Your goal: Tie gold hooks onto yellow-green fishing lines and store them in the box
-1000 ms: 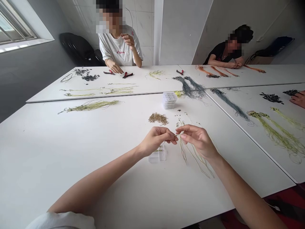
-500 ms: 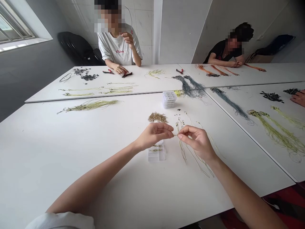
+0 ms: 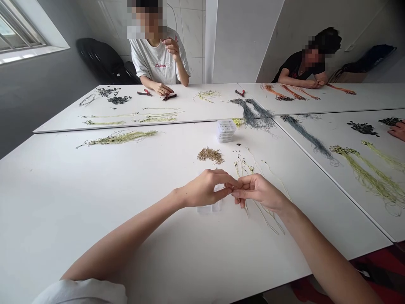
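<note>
My left hand (image 3: 210, 188) and my right hand (image 3: 257, 192) meet above the table, thumbs and fingertips pinched close together. Only a thin sliver shows between them, so what they hold is mostly hidden. Under my left hand lies a clear plastic compartment box (image 3: 209, 208), largely covered. A heap of small gold-coloured metal pieces (image 3: 210, 155) is just beyond it. Several pale yellow-green cords (image 3: 265, 217) with dark hook-like ends are spread under and beside my right hand.
Behind the gold heap stands a stack of clear boxes (image 3: 225, 131). Bundles of yellow-green line (image 3: 122, 138) and grey line (image 3: 253, 114) lie around. Across the table are pliers (image 3: 169, 97), black small parts (image 3: 119, 99), and two people, one in a white shirt (image 3: 161, 63).
Both hands have come lower and closer together, their fingertips now overlapping. The small gold-coloured piece that showed between them is mostly covered. My left hand now hides more of the open box.
</note>
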A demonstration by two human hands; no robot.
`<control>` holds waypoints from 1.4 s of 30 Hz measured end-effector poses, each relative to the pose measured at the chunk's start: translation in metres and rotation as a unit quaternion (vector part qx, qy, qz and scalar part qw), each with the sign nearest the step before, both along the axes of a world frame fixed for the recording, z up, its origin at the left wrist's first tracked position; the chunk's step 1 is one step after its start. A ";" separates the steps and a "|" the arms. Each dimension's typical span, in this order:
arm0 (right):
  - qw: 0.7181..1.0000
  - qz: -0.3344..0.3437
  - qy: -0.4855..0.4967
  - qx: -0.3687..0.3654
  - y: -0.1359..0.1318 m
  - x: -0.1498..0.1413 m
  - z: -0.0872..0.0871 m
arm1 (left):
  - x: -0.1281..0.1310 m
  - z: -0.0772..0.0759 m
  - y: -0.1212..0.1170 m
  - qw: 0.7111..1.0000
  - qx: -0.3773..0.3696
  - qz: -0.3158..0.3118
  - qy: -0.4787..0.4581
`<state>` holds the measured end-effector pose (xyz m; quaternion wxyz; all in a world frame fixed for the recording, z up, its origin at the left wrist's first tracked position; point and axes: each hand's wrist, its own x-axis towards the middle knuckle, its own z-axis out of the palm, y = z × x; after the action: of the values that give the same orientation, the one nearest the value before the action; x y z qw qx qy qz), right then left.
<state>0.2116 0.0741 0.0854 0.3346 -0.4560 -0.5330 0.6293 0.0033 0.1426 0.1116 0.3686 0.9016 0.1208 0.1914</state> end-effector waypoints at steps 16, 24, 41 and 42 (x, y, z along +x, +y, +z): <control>1.000 -0.015 -0.009 -0.017 0.000 -0.001 -0.003 | -0.008 0.008 0.006 0.998 0.058 -0.011 0.014; 1.000 -0.004 0.009 -0.021 0.001 -0.003 -0.008 | -0.009 0.003 0.010 0.993 0.100 -0.033 0.044; 0.998 0.035 0.000 -0.052 0.000 -0.005 -0.007 | -0.006 0.003 0.010 0.998 0.047 -0.041 0.030; 0.998 0.037 0.000 -0.053 0.000 -0.006 -0.007 | -0.006 0.002 0.010 0.997 0.049 -0.042 0.029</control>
<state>0.2057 0.0742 0.0787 0.2866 -0.4534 -0.5149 0.6687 -0.0022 0.1526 0.1140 0.3278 0.9281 0.0844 0.1551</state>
